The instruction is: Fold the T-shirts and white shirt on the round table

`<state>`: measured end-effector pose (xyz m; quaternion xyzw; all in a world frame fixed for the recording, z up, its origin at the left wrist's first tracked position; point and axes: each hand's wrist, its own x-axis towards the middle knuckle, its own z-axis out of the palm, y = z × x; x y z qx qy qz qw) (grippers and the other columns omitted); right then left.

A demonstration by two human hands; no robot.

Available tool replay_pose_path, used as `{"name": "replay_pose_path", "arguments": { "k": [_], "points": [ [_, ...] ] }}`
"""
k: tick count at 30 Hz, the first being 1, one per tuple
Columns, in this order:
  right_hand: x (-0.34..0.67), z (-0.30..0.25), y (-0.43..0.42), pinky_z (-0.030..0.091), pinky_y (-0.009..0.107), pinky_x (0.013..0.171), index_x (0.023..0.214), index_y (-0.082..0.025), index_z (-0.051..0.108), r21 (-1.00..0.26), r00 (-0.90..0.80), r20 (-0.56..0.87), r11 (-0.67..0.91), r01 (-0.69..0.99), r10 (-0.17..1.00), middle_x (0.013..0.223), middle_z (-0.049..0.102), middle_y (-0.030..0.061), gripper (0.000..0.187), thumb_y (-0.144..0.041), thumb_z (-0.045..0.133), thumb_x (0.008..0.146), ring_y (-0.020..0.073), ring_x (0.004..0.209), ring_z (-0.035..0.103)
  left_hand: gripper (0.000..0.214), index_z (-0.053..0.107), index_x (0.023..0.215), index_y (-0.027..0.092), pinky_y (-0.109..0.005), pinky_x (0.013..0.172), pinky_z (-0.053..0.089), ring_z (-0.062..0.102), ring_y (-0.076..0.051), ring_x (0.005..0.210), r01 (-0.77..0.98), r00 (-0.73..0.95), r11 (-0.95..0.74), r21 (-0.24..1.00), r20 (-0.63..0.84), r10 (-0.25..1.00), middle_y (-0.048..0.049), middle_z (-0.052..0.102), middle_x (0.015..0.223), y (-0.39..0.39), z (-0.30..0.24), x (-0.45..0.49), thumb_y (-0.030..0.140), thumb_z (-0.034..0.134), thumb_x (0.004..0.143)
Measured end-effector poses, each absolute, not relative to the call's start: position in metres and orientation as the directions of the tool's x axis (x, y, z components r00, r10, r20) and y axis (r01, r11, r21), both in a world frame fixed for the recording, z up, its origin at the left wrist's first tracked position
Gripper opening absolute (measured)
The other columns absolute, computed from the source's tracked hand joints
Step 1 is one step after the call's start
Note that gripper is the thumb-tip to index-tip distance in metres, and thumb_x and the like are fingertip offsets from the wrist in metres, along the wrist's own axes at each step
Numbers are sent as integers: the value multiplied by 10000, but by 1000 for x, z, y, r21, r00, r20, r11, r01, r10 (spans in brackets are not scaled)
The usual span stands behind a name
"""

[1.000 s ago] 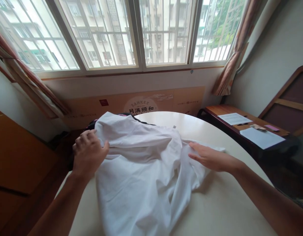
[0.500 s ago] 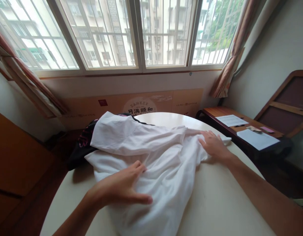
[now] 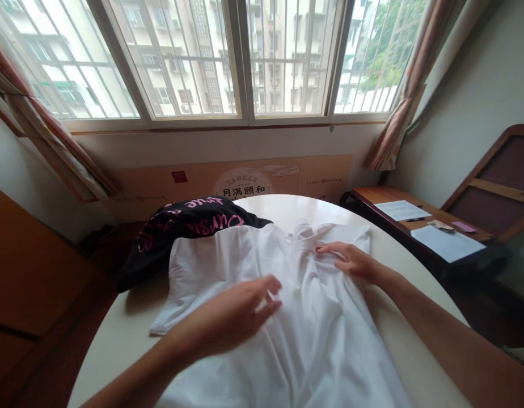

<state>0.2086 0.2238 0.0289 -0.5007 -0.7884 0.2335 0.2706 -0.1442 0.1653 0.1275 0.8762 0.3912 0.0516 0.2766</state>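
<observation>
A white T-shirt [image 3: 253,260] lies spread over the round table, with wrinkles running down its right half. The collar is bunched near the far edge, and a sleeve reaches out on either side. Over the middle of the shirt is my left hand [image 3: 249,309], slightly blurred, thumb and fingers apart with nothing between them. My right hand [image 3: 353,262] rests on the cloth just right of the collar, its fingers stretched out and the thumb apart. Behind the shirt's left side sits a crumpled black garment [image 3: 189,221] with pink lettering.
The round cream table [image 3: 113,340] carries both garments. At the right, a low wooden table [image 3: 372,195] holds sheets of paper [image 3: 447,242] and small items. A barred window [image 3: 283,62] and a printed cardboard panel [image 3: 325,170] stand beyond. An orange-brown cabinet [image 3: 28,272] is at left.
The white T-shirt has gone from folded over and bunched to spread wider, uncovering more of the black garment. My left hand has moved right and my right hand slightly left, towards the collar.
</observation>
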Motion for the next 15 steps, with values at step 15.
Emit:
{"name": "replay_pose_path", "arguments": {
  "k": [15],
  "points": [
    [259,24,238,522,520,984,1494,-121,554,-146,345,65,-334,931,936,1269,735,238,629,-531,485,1022,425,1184,704,419,650,1238,148,-337,854,508,705,-262,930,975,164,-215,58,467,869,-104,746,992,281,201,-184,462,424,1076]
  ]
}}
